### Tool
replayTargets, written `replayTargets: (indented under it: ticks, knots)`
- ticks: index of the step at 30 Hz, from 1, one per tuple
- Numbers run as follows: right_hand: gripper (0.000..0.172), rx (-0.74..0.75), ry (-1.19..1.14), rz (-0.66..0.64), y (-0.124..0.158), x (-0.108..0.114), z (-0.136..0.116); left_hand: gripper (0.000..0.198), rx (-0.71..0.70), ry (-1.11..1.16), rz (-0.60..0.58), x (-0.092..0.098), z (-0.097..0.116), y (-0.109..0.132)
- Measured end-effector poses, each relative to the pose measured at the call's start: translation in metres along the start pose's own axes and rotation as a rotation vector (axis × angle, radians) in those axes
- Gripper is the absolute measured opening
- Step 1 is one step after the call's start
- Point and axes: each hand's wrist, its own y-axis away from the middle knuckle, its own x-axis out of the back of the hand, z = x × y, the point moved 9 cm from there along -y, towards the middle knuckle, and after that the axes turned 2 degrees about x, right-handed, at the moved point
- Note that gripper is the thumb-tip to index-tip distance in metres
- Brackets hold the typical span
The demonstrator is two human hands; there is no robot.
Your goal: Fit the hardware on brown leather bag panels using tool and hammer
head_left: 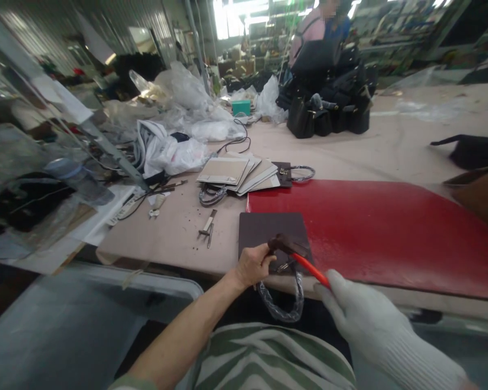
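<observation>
This was a bag workshop: black bags (329, 111) stood heaped on a broad table (394, 143), alongside plastic wrap (183, 89), stacked panels (222, 170) and tools (207, 222), with a hammer (309, 266) near its front edge.

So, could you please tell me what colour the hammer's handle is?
Orange-red [handle: the handle shows best in the head view.

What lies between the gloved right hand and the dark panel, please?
In the head view, the orange-handled hammer lies there, reaching from the right hand over the dark panel; part of the red sheet shows behind it.
</observation>
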Motion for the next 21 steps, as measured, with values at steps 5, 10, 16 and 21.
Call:
replayTargets:
  ticks: [5, 10, 16, 21]
  knots:
    - [0.031, -0.159, -0.155, -0.168, -0.026, -0.029, 0.025, 0.013, 0.067, 0.034, 0.000, 0.001, -0.005, 0.001]
    - [0.031, -0.322, -0.224, -0.222, -0.076, -0.070, 0.053, 0.013, 0.145, 0.093, -0.037, 0.003, -0.009, 0.001]
    - [0.045, -0.407, -0.101, -0.401, -0.082, -0.124, 0.069, 0.012, 0.240, 0.240, -0.005, 0.008, -0.007, 0.001]
    - [0.048, -0.441, -0.074, -0.445, -0.079, -0.127, 0.073, 0.023, 0.599, 0.592, 0.174, 0.019, -0.046, 0.005]
